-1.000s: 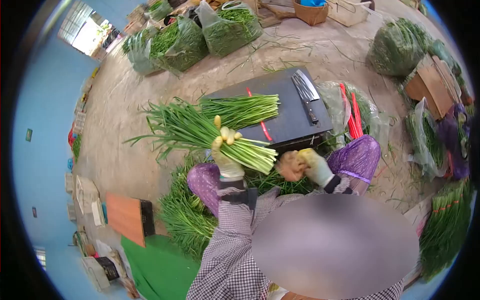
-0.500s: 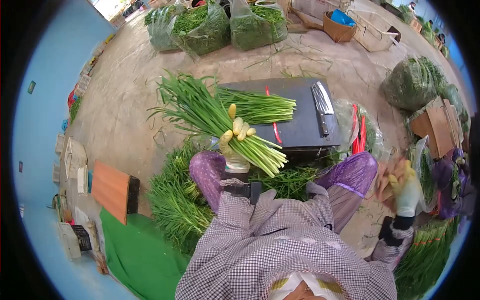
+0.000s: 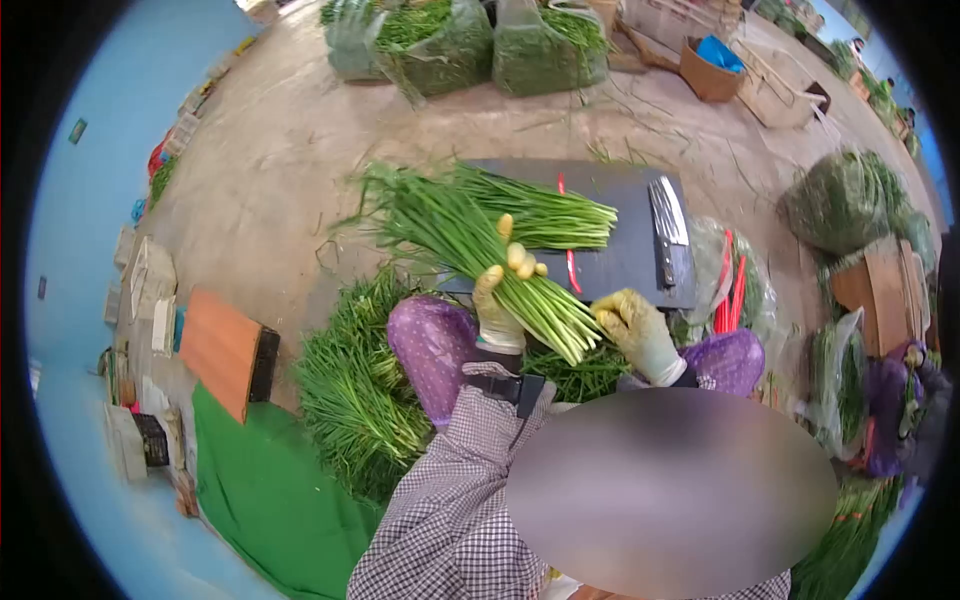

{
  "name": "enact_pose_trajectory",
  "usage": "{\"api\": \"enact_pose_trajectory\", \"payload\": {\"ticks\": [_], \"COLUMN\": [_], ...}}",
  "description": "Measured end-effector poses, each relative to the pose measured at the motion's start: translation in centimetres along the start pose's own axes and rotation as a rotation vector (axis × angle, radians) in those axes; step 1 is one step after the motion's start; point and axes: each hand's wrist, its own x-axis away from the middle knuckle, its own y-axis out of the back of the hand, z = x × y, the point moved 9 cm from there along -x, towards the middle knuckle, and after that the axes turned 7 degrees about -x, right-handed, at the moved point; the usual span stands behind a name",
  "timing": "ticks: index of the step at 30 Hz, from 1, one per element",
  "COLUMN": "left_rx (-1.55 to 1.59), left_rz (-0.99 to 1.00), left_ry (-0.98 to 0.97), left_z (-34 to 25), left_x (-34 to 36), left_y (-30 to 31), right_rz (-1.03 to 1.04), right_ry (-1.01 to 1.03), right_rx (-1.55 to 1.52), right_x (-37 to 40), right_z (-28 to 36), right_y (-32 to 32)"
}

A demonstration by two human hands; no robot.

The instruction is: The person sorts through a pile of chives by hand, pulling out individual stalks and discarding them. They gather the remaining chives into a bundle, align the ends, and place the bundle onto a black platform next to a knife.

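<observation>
My left hand (image 3: 502, 300), in a yellow-and-white glove, is wrapped round a bundle of green stalks (image 3: 540, 300), pale ends pointing down to the right. My right hand (image 3: 638, 328), gloved too, is at those pale ends with its fingers bent; what it holds, if anything, is hidden. A second bundle (image 3: 560, 218) lies on the dark board (image 3: 630, 260), over a red strip (image 3: 572, 270). On the board's right side lies a knife (image 3: 668, 230) with a dark handle.
Loose greens (image 3: 360, 380) are heaped left of my knees. Red strips (image 3: 738, 295) lie on a plastic bag right of the board. Full bags of greens (image 3: 435, 55) stand beyond it. An orange-brown panel (image 3: 222, 350) and green cloth (image 3: 270, 480) are at the left.
My right hand has come in from the far right to the pale stalk ends. My left hand still holds the bundle. The whole view has shifted slightly, moving the board rightward.
</observation>
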Motion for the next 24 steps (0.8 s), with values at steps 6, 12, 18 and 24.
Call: {"api": "enact_pose_trajectory", "payload": {"ticks": [6, 12, 18, 24], "left_rx": [0.049, 0.131, 0.211, 0.297], "left_rz": [0.010, 0.048, 0.033, 0.051], "left_ry": [-0.030, -0.043, -0.075, -0.137], "left_z": [-0.1, 0.2, -0.1, -0.8], "left_x": [-0.2, -0.4, -0.5, -0.3], "left_y": [0.1, -0.7, -1.2, -1.7], "right_rz": [-0.089, -0.085, -0.143, -0.160], "right_ry": [0.329, 0.174, 0.170, 0.116], "right_rx": [0.261, 0.398, 0.360, 0.227], "right_x": [0.4, 0.4, 0.3, 0.0], "right_z": [8.6, 4.4, 5.1, 5.5], "right_y": [0.4, -1.8, -1.6, -1.2]}}
